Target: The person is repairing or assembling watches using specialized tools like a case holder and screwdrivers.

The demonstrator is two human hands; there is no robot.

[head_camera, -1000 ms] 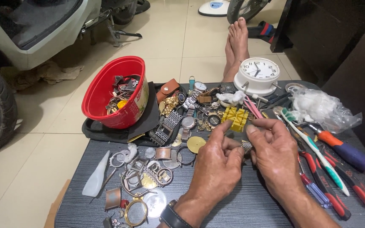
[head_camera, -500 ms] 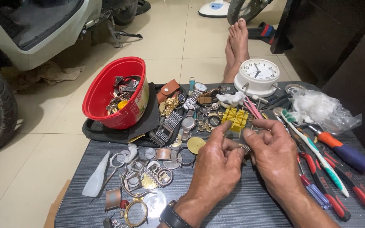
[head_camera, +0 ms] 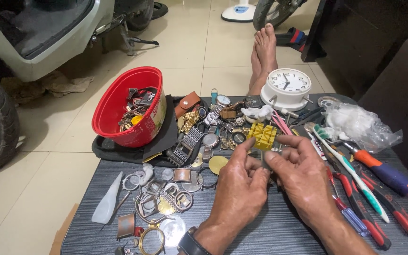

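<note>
My left hand (head_camera: 239,189) and my right hand (head_camera: 303,177) meet over the middle of a dark ribbed table (head_camera: 270,231). Their fingertips pinch one small part between them; the fingers hide most of it and I cannot tell what it is. Just beyond the fingertips lies a yellow plastic watch holder block (head_camera: 262,134). Left of my hands lie several watch cases, rings and backs (head_camera: 161,200). A pile of watches and metal bands (head_camera: 204,127) sits behind them.
A red bowl (head_camera: 119,101) of parts stands tilted at the back left on a black cloth (head_camera: 166,137). A white alarm clock (head_camera: 287,87) stands at the back. Screwdrivers, pliers (head_camera: 374,189), a toothbrush and a plastic bag (head_camera: 360,125) fill the right side. Bare feet (head_camera: 264,52) rest beyond.
Both hands have stayed together over the same spot; the fingers have shifted slightly around the small part. Nothing else on the table has moved.
</note>
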